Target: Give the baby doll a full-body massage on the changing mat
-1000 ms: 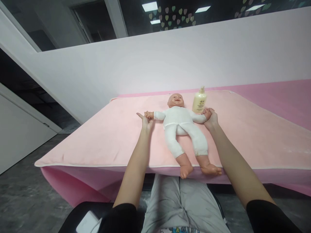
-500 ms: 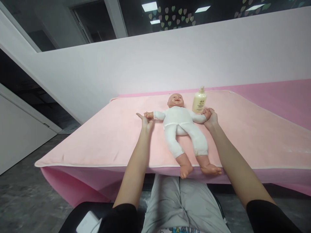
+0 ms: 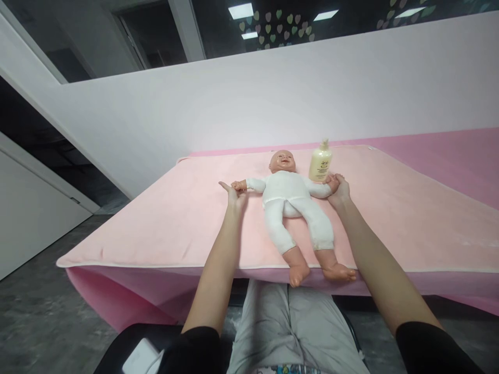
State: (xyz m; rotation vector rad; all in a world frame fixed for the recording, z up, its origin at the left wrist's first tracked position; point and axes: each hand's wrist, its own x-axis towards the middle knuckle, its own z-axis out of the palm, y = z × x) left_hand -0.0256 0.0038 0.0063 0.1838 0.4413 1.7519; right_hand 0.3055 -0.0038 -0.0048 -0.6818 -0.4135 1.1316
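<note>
A baby doll (image 3: 287,193) in a white cloth body suit lies on its back on a pink blanket (image 3: 156,228), arms spread to the sides. Its bare feet reach past the blanket's front edge. My left hand (image 3: 235,197) holds the doll's hand on the left side, thumb stretched out and fingers under the small hand and wrist, partly hidden. Around the doll's other hand, my right hand (image 3: 340,191) is closed, its fingers partly covered. Just behind that hand stands a pale yellow pump bottle (image 3: 320,162), upright beside the doll's arm.
The blanket covers a table with a pink cloth (image 3: 448,150) beneath it. A white wall (image 3: 273,98) rises behind the table, with dark glass above. My legs in grey trousers (image 3: 288,327) are below the front edge. A white device (image 3: 141,357) lies at lower left.
</note>
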